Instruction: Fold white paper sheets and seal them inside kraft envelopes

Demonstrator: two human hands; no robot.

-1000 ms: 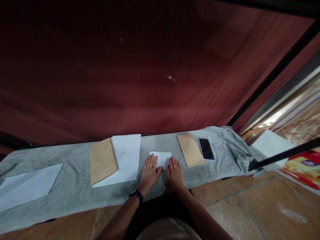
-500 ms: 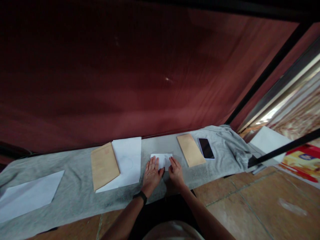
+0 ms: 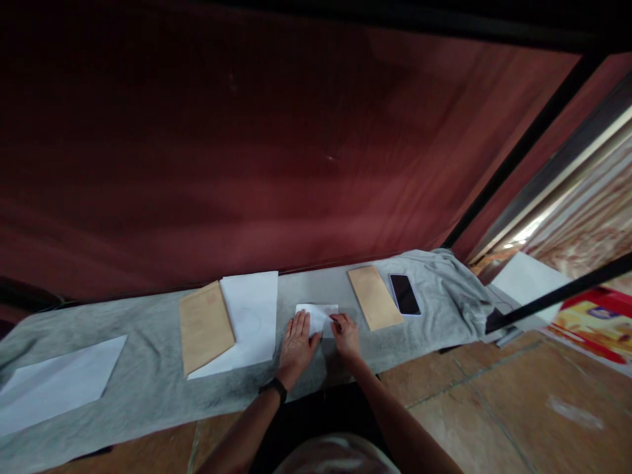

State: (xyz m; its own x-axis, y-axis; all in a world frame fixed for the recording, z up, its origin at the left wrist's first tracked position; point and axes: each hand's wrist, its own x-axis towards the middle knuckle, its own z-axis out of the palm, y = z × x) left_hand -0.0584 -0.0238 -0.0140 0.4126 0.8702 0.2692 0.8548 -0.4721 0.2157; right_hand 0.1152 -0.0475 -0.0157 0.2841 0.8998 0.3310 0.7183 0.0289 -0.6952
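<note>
A small folded sheet of white paper [image 3: 320, 318] lies on the grey cloth in front of me. My left hand [image 3: 298, 342] rests flat on its left part, fingers stretched out. At the right edge, my right hand [image 3: 345, 334] has its fingers curled together and pinches the paper's edge, which is slightly lifted. To the left lie larger white sheets [image 3: 257, 316], partly covered by a brown envelope [image 3: 206, 326]. Another brown envelope [image 3: 376, 297] is to the right of my right hand, with a phone [image 3: 405, 294] beside it.
The grey cloth [image 3: 153, 368] covers a long, low surface against a dark red panel [image 3: 247, 197]. Another white sheet [image 3: 64, 378] lies at the far left. Black frame bars [image 3: 528, 151] and a red and yellow box [image 3: 600, 322] are at the right, above a tiled floor [image 3: 474, 401].
My right hand's fingers have curled in and lifted the right edge of the folded paper, where they lay on it before. My left hand stays flat. The view has shifted slightly.
</note>
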